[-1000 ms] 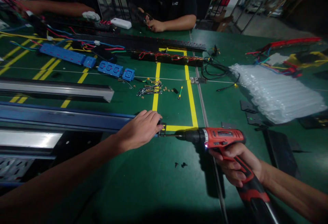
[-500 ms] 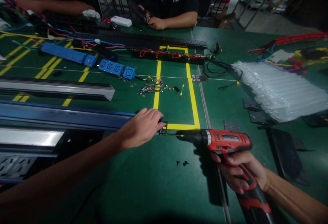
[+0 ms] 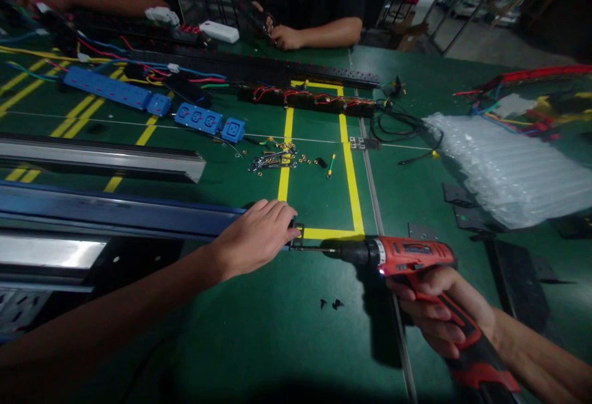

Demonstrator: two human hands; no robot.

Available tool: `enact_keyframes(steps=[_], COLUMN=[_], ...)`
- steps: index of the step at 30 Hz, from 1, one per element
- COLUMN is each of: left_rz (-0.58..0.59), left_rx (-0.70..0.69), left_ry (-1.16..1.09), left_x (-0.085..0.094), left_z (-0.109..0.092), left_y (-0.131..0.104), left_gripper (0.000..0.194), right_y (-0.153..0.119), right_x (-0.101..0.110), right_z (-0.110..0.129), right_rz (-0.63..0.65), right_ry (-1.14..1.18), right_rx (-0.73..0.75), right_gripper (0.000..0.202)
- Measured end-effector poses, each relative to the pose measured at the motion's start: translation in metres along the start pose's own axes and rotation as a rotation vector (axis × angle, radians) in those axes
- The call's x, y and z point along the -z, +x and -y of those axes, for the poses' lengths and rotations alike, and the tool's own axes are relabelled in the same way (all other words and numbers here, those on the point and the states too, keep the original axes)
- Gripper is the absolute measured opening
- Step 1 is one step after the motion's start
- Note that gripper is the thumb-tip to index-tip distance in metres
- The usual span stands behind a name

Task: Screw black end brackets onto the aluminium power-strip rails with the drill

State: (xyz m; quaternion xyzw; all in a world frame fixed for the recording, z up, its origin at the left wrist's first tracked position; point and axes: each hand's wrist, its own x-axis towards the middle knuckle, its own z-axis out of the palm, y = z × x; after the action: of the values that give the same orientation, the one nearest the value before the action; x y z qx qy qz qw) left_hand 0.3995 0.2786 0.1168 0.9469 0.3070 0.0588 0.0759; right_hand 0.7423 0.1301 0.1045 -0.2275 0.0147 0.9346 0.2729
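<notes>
My left hand (image 3: 256,234) is closed over the right end of a long blue metal profile (image 3: 115,211), its fingers pressing a small black bracket (image 3: 298,232) against that end. In my right hand (image 3: 444,311) is a red and black power drill (image 3: 416,253), gripped by its handle. The drill points left, and its long bit (image 3: 319,249) reaches the bracket beside my left fingertips. A small light glows at the drill's front. Several black screws (image 3: 337,304) lie on the green table (image 3: 259,336) below the bit.
Wrenches (image 3: 272,160) and brass nuts lie beyond my left hand. Blue socket strips (image 3: 198,118), wired black rails (image 3: 309,98) and bubble wrap (image 3: 518,169) lie farther off. A dark flat piece (image 3: 518,280) is at the right. Two people's arms (image 3: 330,34) are across the table.
The light on the drill has come on. My right hand and the drill have shifted slightly right and down in view; the left hand keeps its hold.
</notes>
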Motion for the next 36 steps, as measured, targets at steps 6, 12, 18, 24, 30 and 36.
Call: enact_keyframes(steps=[6,12,18,24,30,36], left_rz=[0.004,-0.001,-0.002,-0.018,-0.019,-0.011], left_rx=[-0.007,0.004,0.010,0.006,-0.011,0.033], left_ry=[0.006,-0.024,-0.027,0.011,0.013,-0.046], left_x=[-0.001,-0.003,-0.003,-0.001,-0.001,-0.002], left_z=[0.000,0.001,0.000,0.000,0.001,0.003], left_y=[0.000,-0.001,0.000,0.000,-0.001,-0.001], left_gripper=[0.034,0.033,0.033,0.031,0.033,0.034], right_y=[-0.001,0.001,0.000,0.000,-0.001,0.004], right_x=[0.010,0.007,0.007,-0.011,-0.031,-0.014], right_z=[0.007,0.013,0.009,0.014,0.013,-0.009], right_rz=[0.004,0.011,0.030,-0.062,-0.112,-0.073], right_ry=[0.004,-0.005,-0.014,-0.079,-0.164,-0.122], right_rx=[-0.041,-0.058,-0.034,-0.008,-0.013,0.060], right_gripper=[0.018,0.018,0.017,0.016,0.019,0.024])
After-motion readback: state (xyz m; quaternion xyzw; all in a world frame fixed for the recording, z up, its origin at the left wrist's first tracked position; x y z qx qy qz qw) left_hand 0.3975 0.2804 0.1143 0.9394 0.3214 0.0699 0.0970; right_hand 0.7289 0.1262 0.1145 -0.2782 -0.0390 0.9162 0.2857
